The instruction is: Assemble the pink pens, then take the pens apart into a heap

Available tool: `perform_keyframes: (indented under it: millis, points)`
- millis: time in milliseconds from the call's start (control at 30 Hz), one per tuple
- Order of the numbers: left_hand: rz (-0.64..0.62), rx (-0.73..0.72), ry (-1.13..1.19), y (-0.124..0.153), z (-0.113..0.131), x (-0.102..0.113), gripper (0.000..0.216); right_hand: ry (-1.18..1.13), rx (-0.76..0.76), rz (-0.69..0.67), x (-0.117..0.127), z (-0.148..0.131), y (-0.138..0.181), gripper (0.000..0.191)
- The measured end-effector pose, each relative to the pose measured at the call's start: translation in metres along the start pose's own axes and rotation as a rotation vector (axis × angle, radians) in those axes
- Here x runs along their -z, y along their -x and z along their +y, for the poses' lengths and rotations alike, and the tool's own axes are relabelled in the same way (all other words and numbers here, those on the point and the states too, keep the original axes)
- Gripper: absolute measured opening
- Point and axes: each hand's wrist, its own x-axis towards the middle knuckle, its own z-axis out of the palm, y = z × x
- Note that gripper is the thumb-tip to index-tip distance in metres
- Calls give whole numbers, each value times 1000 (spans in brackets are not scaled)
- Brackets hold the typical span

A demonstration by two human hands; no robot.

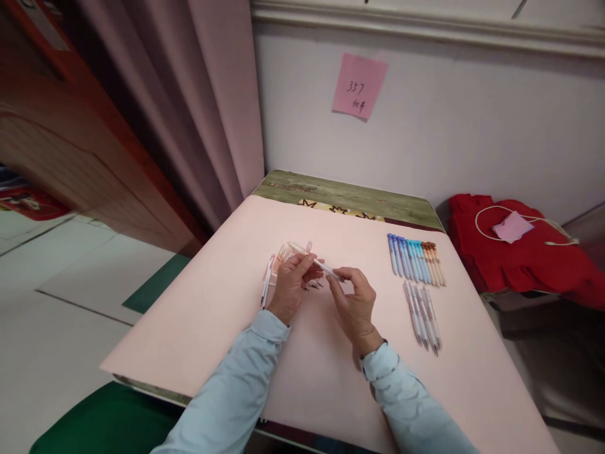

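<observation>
Near the middle of the table, a slim whitish pen (325, 267) is held between my two hands, tilted down to the right. My left hand (293, 284) pinches its upper left part. The fingers of my right hand (354, 299) close on its lower right end. Behind and beside my left hand lies a loose pile of pale pens (283, 253), partly hidden by that hand. One white pen (267, 282) with a dark tip sticks out on the pile's left side.
On the right, blue, turquoise and brown-topped pens (416, 261) lie in a row. Several clear-white pens (423, 318) lie below them. A pink sheet (198, 321) covers the table. A red cloth (515, 265) with a cord is at the right; a green stool (104, 422) stands front left.
</observation>
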Motion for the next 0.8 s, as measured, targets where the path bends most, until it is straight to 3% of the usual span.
perform_keyframes:
  millis: [167, 367, 467, 600, 800]
  points:
    - [-12, 11, -27, 1, 0, 0, 30, 55, -160, -150, 3, 2, 2, 38]
    - [32, -20, -48, -1, 2, 1, 33, 34, -118, -119, 2, -1, 2, 36]
    - [29, -19, -62, -1, 2, 1, 33, 62, -121, -145, 2, -2, 2, 25]
    - [4, -23, -80, -1, 1, 2, 29, 54, -199, -208, 4, -1, 3, 39]
    - [-2, -35, -96, -2, 1, 3, 29, 67, -124, -123, 3, 0, 4, 30]
